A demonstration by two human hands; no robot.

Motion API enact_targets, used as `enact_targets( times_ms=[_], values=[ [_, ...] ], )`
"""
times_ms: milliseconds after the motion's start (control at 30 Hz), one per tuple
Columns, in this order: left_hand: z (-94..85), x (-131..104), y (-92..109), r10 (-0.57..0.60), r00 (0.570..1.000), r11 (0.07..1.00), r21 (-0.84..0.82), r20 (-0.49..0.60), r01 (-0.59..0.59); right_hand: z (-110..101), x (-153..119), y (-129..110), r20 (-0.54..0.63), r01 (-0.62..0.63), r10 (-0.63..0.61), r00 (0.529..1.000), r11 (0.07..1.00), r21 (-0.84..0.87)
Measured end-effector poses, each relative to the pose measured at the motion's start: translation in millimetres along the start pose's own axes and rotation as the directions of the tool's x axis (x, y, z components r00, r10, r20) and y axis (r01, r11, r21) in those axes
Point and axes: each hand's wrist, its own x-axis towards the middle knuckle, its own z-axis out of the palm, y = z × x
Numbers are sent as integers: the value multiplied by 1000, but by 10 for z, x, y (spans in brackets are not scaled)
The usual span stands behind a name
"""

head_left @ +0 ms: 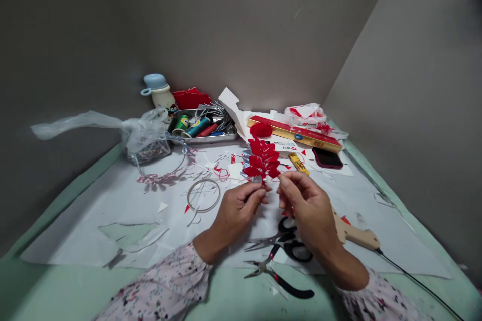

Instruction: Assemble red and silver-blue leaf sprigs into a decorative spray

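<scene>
A spray of red leaves (262,158) stands upright near the middle of the table. My left hand (241,208) pinches its lower end between thumb and fingers. Just to the right, my right hand (305,203) is closed in a pinch beside the lowest right leaf; whatever sits between its fingertips is too small to make out. Below my hands lie black-handled scissors (291,246), partly covered by my right hand. Nearer to me are pliers (276,276) with black and red handles. A beige corded tool (357,235), probably a glue gun, is partly hidden behind my right wrist.
A metal tray (211,139) with thread spools and wire stands at the back, near a bottle (160,93). To its left are a plastic bag (141,135) and a flowered hoop (161,179). A tape roll (204,195), paper scraps, a red-gold box (297,135) and a phone (327,158) lie around.
</scene>
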Motion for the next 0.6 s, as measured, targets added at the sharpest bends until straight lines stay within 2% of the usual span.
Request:
enact_targets(
  times_ms=[167, 333, 467, 600],
  values=[
    [-2, 10, -5, -59, 998, 991, -122, -33, 54, -44, 6, 52, -74, 224, -250, 965, 940, -258],
    [10, 2, 7, -23, 1000, 998, -66, -14, 22, -11, -26, 74, 21, 439, -488, 872, 763, -475],
    [27, -12, -8, 9, 1000, 1000, -24, 3, -9, -7, -37, 79, 65, 521, -581, 811, 669, -529],
    [37, -13, -5, 42, 999, 999, 3, 4, -42, -6, -36, 94, 89, 544, -606, 791, 629, -555]
  ],
)
